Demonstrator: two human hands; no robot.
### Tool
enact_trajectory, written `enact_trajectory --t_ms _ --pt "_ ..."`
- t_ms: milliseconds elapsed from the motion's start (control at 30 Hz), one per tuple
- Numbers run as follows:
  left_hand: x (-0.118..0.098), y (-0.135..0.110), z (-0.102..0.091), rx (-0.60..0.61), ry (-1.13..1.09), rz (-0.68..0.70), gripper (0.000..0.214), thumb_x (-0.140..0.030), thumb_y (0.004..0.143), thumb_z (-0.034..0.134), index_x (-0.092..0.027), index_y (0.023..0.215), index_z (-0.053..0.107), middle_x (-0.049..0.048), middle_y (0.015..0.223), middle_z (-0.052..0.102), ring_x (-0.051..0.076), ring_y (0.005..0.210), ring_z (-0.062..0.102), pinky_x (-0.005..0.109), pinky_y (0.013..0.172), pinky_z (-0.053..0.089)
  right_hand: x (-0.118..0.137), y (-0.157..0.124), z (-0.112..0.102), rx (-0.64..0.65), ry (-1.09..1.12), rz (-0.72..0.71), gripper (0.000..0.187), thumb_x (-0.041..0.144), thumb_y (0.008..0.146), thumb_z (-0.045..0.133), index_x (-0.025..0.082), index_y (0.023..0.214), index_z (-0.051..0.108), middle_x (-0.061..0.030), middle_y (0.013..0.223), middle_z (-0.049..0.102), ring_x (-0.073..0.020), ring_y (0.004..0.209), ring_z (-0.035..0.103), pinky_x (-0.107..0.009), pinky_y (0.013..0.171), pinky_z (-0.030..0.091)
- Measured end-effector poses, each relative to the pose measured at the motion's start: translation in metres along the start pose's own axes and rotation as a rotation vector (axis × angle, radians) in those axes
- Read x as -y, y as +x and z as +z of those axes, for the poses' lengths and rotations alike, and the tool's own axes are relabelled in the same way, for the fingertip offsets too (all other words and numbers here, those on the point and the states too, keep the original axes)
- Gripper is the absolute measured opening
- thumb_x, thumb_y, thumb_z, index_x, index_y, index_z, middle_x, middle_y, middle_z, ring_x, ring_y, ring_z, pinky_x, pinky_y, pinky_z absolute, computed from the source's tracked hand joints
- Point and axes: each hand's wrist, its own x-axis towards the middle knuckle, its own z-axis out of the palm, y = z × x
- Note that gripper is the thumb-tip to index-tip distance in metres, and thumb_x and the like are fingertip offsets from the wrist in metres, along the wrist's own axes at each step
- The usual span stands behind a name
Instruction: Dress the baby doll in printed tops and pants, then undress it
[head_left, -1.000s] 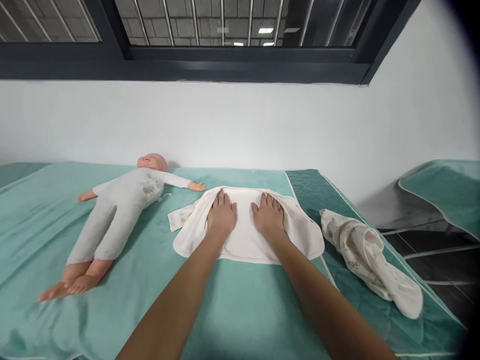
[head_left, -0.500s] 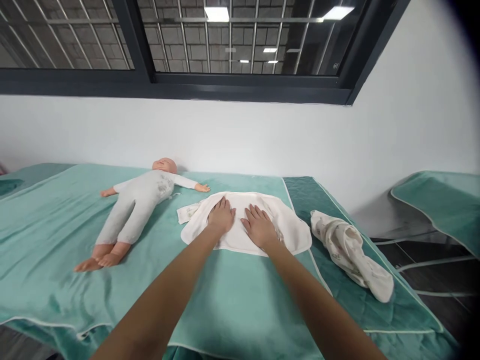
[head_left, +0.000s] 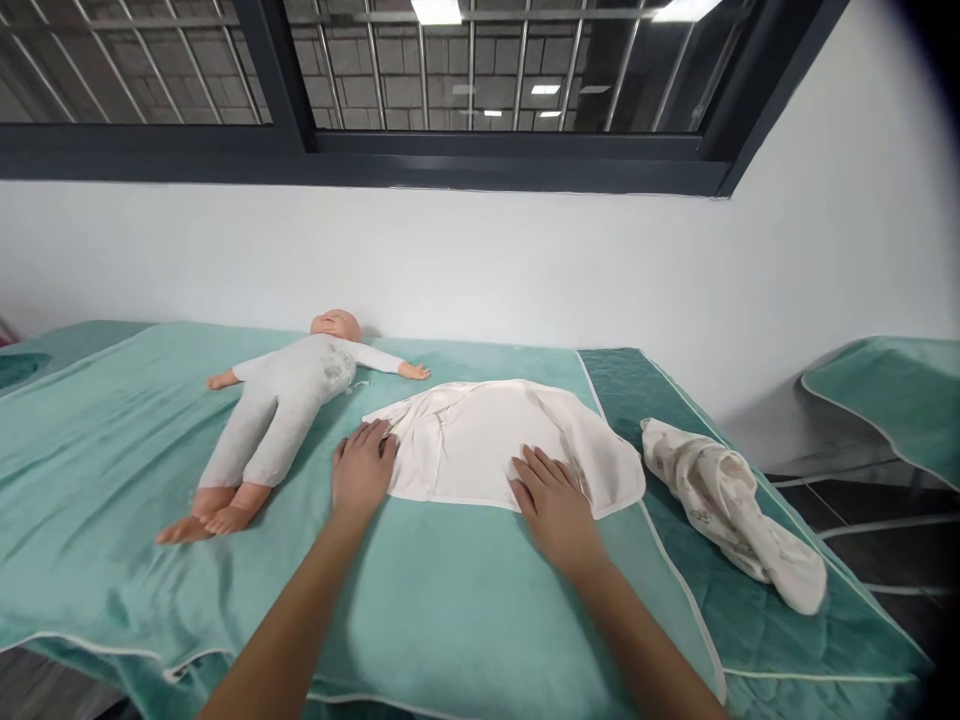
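Observation:
A white piece of baby clothing (head_left: 472, 440) lies spread on the green bed cover, its edges rounded and its surface slightly creased. At its left edge rests my left hand (head_left: 363, 468), fingers slightly bent over the fabric and the thumb side against it; it looks open, though the fingertips partly hide what lies under them. My right hand (head_left: 556, 505) lies flat and open on the lower right part of the clothing, fingers stretched. To the left, a baby doll (head_left: 289, 400) in a white body suit lies on its back with bare feet and arms spread.
A crumpled white printed cloth (head_left: 731, 510) lies on the darker quilted mat (head_left: 795, 620) at the right. Behind the bed are a white wall (head_left: 480, 260) and a dark-framed window (head_left: 487, 172). Another green-covered surface (head_left: 892, 395) stands beyond a gap at the right.
My left hand has moved left from the middle of the clothing to its left edge. My right hand has slid right and nearer to me. The clothing's left side looks rearranged.

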Motion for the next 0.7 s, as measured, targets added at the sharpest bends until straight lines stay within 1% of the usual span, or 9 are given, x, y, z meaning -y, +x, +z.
enact_trajectory --t_ms 100,233,333,400,467,533,567,633,700 --pt "-0.006 0.001 0.005 0.009 0.042 -0.028 0.04 -0.036 0.094 0.041 -0.023 0.128 0.058 0.0062 0.14 0.057 0.025 0.134 0.045 0.047 0.114 0.028 0.008 -0.017 -0.002 0.022 0.04 -0.013 0.043 0.032 0.101 0.033 0.022 0.138 0.051 -0.0027 0.153 0.038 -0.0205 0.144 0.029 -0.043 0.118 0.026" --pt "-0.005 0.004 0.007 0.017 0.048 -0.06 0.042 -0.035 0.094 0.039 -0.022 0.129 0.057 0.0066 0.142 0.054 0.026 0.136 0.043 0.049 0.114 0.027 0.021 -0.045 -0.012 0.124 0.15 -0.138 0.047 0.034 0.099 0.037 0.027 0.146 0.042 -0.001 0.157 0.029 -0.0218 0.146 0.026 -0.046 0.12 0.024" --pt "-0.002 0.004 0.005 0.03 0.003 -0.045 0.043 -0.034 0.093 0.039 -0.023 0.131 0.057 0.0057 0.139 0.058 0.025 0.133 0.047 0.047 0.114 0.028 0.014 -0.047 -0.024 0.21 0.296 -0.185 0.045 0.036 0.098 0.042 0.031 0.142 0.048 -0.0004 0.153 0.038 -0.0214 0.142 0.034 -0.045 0.118 0.028" --pt "-0.002 0.004 0.003 0.024 -0.036 -0.052 0.042 -0.034 0.092 0.042 -0.024 0.129 0.059 0.0052 0.133 0.063 0.024 0.128 0.053 0.045 0.114 0.029 -0.007 -0.029 -0.032 0.196 0.396 -0.122 0.04 0.038 0.097 0.043 0.03 0.133 0.057 -0.0019 0.144 0.051 -0.0212 0.134 0.047 -0.043 0.114 0.036" --pt "-0.002 0.004 0.0 0.008 -0.071 -0.067 0.04 -0.034 0.091 0.044 -0.025 0.126 0.062 0.0046 0.125 0.067 0.024 0.122 0.057 0.044 0.113 0.031 -0.043 0.001 -0.04 0.092 0.416 0.007 0.038 0.04 0.096 0.043 0.029 0.127 0.062 -0.0038 0.137 0.058 -0.0213 0.126 0.054 -0.04 0.108 0.042" --pt "-0.003 0.004 -0.002 -0.008 -0.092 -0.073 0.038 -0.034 0.09 0.045 -0.026 0.122 0.064 0.0034 0.12 0.07 0.024 0.118 0.06 0.043 0.112 0.033 -0.087 0.034 -0.045 -0.079 0.292 0.15 0.036 0.036 0.093 0.047 0.024 0.122 0.064 -0.0065 0.131 0.062 -0.0221 0.123 0.056 -0.039 0.109 0.04" --pt "-0.003 0.004 -0.002 -0.011 -0.094 -0.073 0.037 -0.033 0.09 0.044 -0.026 0.121 0.065 0.0028 0.119 0.071 0.024 0.117 0.06 0.042 0.112 0.034 -0.11 0.047 -0.047 -0.117 0.201 0.225 0.036 0.032 0.092 0.047 0.021 0.121 0.065 -0.0087 0.129 0.063 -0.0222 0.12 0.057 -0.037 0.106 0.041" --pt "-0.003 0.004 -0.002 -0.012 -0.083 -0.066 0.036 -0.032 0.09 0.043 -0.026 0.118 0.065 0.0022 0.119 0.071 0.023 0.116 0.061 0.042 0.112 0.034 -0.148 0.065 -0.048 -0.163 0.086 0.404 0.037 0.028 0.09 0.045 0.017 0.12 0.064 -0.0126 0.122 0.066 -0.0232 0.11 0.062 -0.035 0.097 0.044" --pt "-0.001 0.005 0.0 -0.015 -0.063 -0.052 0.036 -0.03 0.091 0.042 -0.025 0.117 0.066 0.0028 0.12 0.07 0.023 0.116 0.06 0.041 0.112 0.034 -0.171 0.067 -0.045 -0.144 0.053 0.476 0.033 0.03 0.088 0.047 0.017 0.108 0.069 -0.0147 0.107 0.071 -0.0272 0.1 0.065 -0.037 0.086 0.046"
